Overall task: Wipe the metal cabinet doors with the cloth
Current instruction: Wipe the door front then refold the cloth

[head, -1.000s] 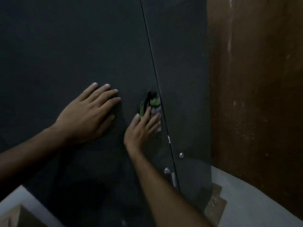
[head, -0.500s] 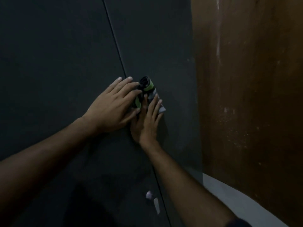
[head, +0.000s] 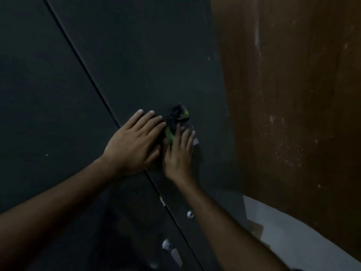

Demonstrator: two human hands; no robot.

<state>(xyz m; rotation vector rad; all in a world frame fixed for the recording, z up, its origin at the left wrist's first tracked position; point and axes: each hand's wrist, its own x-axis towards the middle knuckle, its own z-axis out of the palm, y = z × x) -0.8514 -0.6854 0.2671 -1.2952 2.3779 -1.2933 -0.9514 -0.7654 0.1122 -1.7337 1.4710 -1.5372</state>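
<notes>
Right grip (head: 178,153) flat-fingered, pressing bunched green-and-black cloth (head: 176,119) onto right dark metal cabinet door (head: 156,65); left grip (head: 134,142) flat, empty; wiping seemingly midway, progress unclear.

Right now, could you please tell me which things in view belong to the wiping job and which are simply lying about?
Part of the job:
- cloth, green and dark, bunched
- right cabinet door, under the cloth
- left cabinet door
- right hand, flat on the cloth
- left hand, flat, straddling the door seam

Just there:
- brown wall
- pale floor
- metal door fittings
</notes>
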